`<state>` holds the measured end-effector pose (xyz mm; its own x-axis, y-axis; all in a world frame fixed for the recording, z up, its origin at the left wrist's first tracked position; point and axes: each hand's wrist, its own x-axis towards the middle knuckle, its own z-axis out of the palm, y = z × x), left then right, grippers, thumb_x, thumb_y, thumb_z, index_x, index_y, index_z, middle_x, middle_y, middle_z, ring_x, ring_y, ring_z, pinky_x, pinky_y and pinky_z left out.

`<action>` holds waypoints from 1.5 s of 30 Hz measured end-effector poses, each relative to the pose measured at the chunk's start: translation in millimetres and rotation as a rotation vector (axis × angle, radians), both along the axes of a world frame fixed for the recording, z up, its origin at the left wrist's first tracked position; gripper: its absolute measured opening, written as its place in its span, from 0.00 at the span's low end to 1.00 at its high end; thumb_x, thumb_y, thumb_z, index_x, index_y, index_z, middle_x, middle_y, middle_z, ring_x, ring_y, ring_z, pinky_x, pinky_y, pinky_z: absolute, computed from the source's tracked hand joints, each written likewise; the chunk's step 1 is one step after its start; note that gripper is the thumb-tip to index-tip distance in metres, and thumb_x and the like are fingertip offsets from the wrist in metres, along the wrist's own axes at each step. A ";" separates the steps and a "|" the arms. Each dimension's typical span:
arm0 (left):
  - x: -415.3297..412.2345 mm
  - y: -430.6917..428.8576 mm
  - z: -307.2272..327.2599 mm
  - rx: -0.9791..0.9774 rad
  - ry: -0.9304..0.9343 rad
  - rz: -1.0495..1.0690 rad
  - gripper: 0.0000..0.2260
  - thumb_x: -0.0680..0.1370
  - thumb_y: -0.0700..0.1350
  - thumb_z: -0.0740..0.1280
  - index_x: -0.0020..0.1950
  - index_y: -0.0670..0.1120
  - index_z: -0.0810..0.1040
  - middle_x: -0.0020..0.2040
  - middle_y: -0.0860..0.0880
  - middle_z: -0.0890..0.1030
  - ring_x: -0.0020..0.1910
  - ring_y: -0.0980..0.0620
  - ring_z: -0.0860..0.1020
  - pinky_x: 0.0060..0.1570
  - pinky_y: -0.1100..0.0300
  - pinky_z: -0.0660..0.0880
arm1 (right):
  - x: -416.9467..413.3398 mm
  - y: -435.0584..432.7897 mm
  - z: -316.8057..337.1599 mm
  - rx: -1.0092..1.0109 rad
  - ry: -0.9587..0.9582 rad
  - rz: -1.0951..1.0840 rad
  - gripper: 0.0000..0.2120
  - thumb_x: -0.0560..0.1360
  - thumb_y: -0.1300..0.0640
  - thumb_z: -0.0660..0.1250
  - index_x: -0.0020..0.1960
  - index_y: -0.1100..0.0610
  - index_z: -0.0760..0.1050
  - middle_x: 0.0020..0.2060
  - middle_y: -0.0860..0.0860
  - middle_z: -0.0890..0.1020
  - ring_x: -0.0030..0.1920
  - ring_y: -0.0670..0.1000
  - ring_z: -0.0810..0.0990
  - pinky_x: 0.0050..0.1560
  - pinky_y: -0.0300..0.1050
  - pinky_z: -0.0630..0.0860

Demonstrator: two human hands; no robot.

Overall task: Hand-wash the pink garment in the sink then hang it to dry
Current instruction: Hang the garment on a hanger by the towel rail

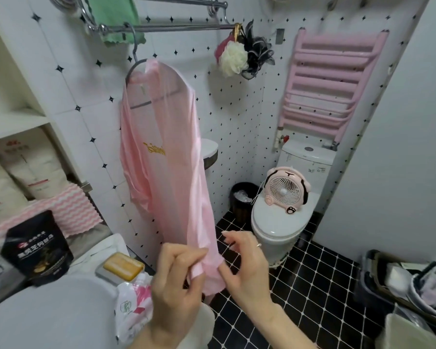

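Note:
The pink garment [161, 152] hangs on a metal hanger [136, 64] hooked over the chrome towel rail [166, 27]. It has gold lettering at mid-height. My left hand [179, 280] pinches the bottom hem between thumb and fingers. My right hand [247, 263] touches the hem from the right, thumb against the cloth and the other fingers spread. The rim of the white sink [61, 306] shows at the bottom left.
A bar of soap [124, 267] in a dish and a black pouch [35, 248] sit by the sink. A green towel [116, 18] hangs on the rail. A toilet [280, 222] with a pink fan [285, 190] stands right, a bin [242, 200] beside it.

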<state>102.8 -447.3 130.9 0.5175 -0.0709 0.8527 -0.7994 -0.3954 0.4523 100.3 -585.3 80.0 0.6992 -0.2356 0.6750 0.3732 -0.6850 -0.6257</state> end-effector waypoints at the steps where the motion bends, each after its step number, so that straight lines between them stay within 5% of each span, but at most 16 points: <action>1: -1.5 3.6 1.0 -0.031 -0.026 0.002 0.05 0.76 0.39 0.62 0.49 0.44 0.76 0.45 0.50 0.72 0.44 0.60 0.72 0.45 0.72 0.70 | 2.3 7.3 -7.5 -0.011 0.076 0.013 0.21 0.67 0.57 0.72 0.59 0.53 0.73 0.50 0.45 0.76 0.49 0.45 0.75 0.45 0.44 0.75; 4: -3.0 11.0 5.0 -0.083 -0.064 0.047 0.06 0.77 0.40 0.60 0.48 0.43 0.77 0.46 0.48 0.71 0.51 0.61 0.73 0.52 0.70 0.69 | 9.7 32.6 -29.3 -0.055 0.263 0.044 0.26 0.67 0.49 0.72 0.63 0.50 0.70 0.54 0.45 0.74 0.51 0.45 0.75 0.48 0.42 0.73; 7: -4.3 20.8 10.9 -0.113 -0.060 0.040 0.07 0.75 0.37 0.60 0.44 0.42 0.78 0.49 0.44 0.74 0.54 0.59 0.75 0.53 0.67 0.70 | 17.0 44.0 -37.3 0.056 0.381 -0.009 0.16 0.71 0.53 0.67 0.59 0.48 0.72 0.50 0.41 0.74 0.44 0.40 0.74 0.41 0.34 0.70; 12: 6.8 59.5 3.7 -0.128 0.059 0.075 0.08 0.72 0.34 0.57 0.43 0.39 0.75 0.49 0.51 0.80 0.52 0.54 0.78 0.52 0.60 0.73 | 19.4 32.1 -34.1 0.498 0.459 -0.085 0.11 0.74 0.62 0.64 0.43 0.46 0.75 0.35 0.46 0.80 0.34 0.47 0.77 0.38 0.51 0.77; 16: 12.6 83.9 -6.3 0.094 0.140 0.210 0.12 0.71 0.35 0.56 0.44 0.34 0.79 0.47 0.42 0.77 0.55 0.64 0.72 0.57 0.69 0.68 | 2.6 27.1 -9.3 0.882 0.366 0.027 0.08 0.77 0.67 0.62 0.45 0.54 0.74 0.35 0.54 0.82 0.34 0.55 0.83 0.40 0.55 0.79; 19: 15.7 94.9 -14.1 0.163 0.197 0.237 0.13 0.72 0.40 0.58 0.48 0.35 0.79 0.50 0.49 0.72 0.57 0.67 0.69 0.59 0.74 0.64 | -18.1 27.3 -3.8 0.672 0.318 0.196 0.12 0.74 0.70 0.66 0.50 0.54 0.76 0.44 0.49 0.82 0.42 0.49 0.82 0.45 0.43 0.79; 21: 16.0 96.2 -16.5 0.149 0.190 0.230 0.13 0.71 0.42 0.60 0.46 0.35 0.79 0.51 0.54 0.70 0.55 0.67 0.69 0.58 0.74 0.64 | -20.6 19.0 -7.7 0.500 0.245 0.105 0.15 0.72 0.70 0.69 0.49 0.52 0.79 0.43 0.46 0.81 0.43 0.47 0.81 0.42 0.37 0.77; 23: 15.0 91.4 -15.9 0.132 0.125 0.224 0.11 0.72 0.41 0.62 0.42 0.34 0.79 0.49 0.51 0.72 0.53 0.66 0.70 0.57 0.73 0.65 | -17.1 10.2 -13.7 0.413 0.206 0.004 0.11 0.72 0.67 0.69 0.44 0.51 0.80 0.40 0.45 0.80 0.42 0.45 0.79 0.41 0.36 0.75; 26: 11.4 79.7 -13.3 0.100 -0.038 0.153 0.11 0.76 0.39 0.63 0.40 0.32 0.78 0.41 0.43 0.75 0.51 0.58 0.74 0.52 0.64 0.71 | -19.8 16.9 -13.7 0.206 0.300 0.256 0.04 0.71 0.58 0.68 0.43 0.50 0.79 0.38 0.44 0.81 0.40 0.42 0.79 0.41 0.34 0.73; 30: 5.5 60.9 -4.3 0.172 -0.257 0.120 0.04 0.77 0.43 0.65 0.46 0.43 0.76 0.43 0.44 0.79 0.44 0.50 0.76 0.41 0.54 0.73 | -15.2 2.9 -8.7 0.537 0.220 -0.001 0.10 0.74 0.61 0.70 0.41 0.47 0.79 0.37 0.45 0.81 0.39 0.47 0.79 0.42 0.42 0.75; 33: 3.4 44.5 0.4 0.218 -0.348 0.172 0.03 0.75 0.44 0.66 0.48 0.48 0.78 0.49 0.48 0.76 0.42 0.48 0.75 0.38 0.53 0.71 | -24.5 5.0 -1.4 0.279 0.356 0.325 0.04 0.72 0.58 0.71 0.39 0.50 0.81 0.41 0.44 0.81 0.38 0.44 0.77 0.38 0.35 0.69; 35: 3.2 35.9 0.4 0.227 -0.368 0.124 0.05 0.74 0.46 0.67 0.50 0.49 0.80 0.50 0.50 0.74 0.38 0.48 0.74 0.36 0.54 0.70 | -22.1 -6.7 -1.9 0.480 0.285 0.140 0.09 0.72 0.61 0.70 0.39 0.48 0.81 0.40 0.46 0.81 0.39 0.47 0.78 0.40 0.41 0.73; 37: 0.1 27.6 -2.3 0.241 -0.331 0.094 0.09 0.70 0.43 0.69 0.50 0.49 0.80 0.46 0.51 0.72 0.37 0.50 0.70 0.37 0.56 0.68 | -20.9 -26.1 -5.8 0.591 0.266 -0.047 0.11 0.73 0.61 0.70 0.40 0.44 0.79 0.39 0.47 0.80 0.40 0.51 0.78 0.42 0.48 0.75; 40: -4.1 8.1 -6.0 0.295 -0.180 -0.048 0.11 0.69 0.40 0.69 0.50 0.49 0.78 0.41 0.52 0.73 0.36 0.52 0.70 0.34 0.58 0.67 | -22.8 -28.6 -9.0 0.328 0.510 0.209 0.15 0.72 0.64 0.69 0.44 0.42 0.80 0.43 0.45 0.81 0.39 0.48 0.78 0.43 0.53 0.77; 42: -3.9 -6.8 -4.6 0.297 -0.017 -0.212 0.07 0.72 0.40 0.69 0.50 0.47 0.78 0.40 0.52 0.76 0.36 0.53 0.74 0.34 0.60 0.71 | -25.1 -27.9 -1.3 0.454 0.307 0.107 0.20 0.74 0.67 0.67 0.46 0.40 0.80 0.46 0.44 0.82 0.41 0.50 0.80 0.44 0.52 0.78; 45: 1.6 -22.4 7.0 0.361 0.272 -0.381 0.12 0.74 0.44 0.68 0.57 0.49 0.77 0.50 0.56 0.79 0.49 0.60 0.76 0.49 0.65 0.73 | -27.3 -26.0 29.3 0.451 -0.170 -0.009 0.13 0.76 0.61 0.60 0.50 0.49 0.80 0.46 0.51 0.80 0.45 0.56 0.78 0.44 0.49 0.74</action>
